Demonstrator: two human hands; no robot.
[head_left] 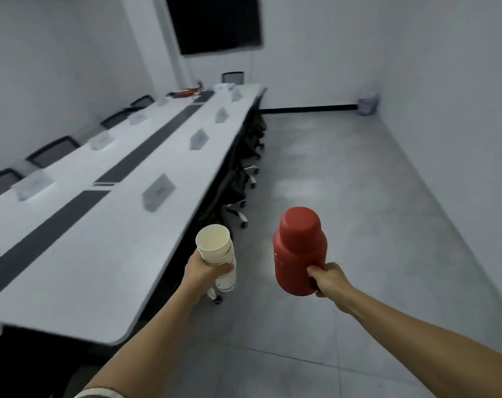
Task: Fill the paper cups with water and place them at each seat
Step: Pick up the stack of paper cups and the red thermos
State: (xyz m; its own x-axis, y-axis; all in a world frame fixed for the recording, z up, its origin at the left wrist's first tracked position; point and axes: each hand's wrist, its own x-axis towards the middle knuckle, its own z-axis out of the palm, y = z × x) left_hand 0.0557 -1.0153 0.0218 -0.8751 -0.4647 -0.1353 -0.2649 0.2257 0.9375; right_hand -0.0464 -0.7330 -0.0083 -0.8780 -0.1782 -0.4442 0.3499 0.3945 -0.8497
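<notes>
The left hand (203,270) grips the cup stack (216,254) nearest the tabletop (106,254) at frame left; the right hand (327,278) grips the red flask (298,254).

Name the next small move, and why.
Probably set the red flask on the near end of the table. Both hands are full: the left hand grips the stack of paper cups, the right hand holds the flask, so no cup can be separated.

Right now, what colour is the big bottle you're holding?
Red all over. The flask in the right hand shows best in the head view.
</notes>
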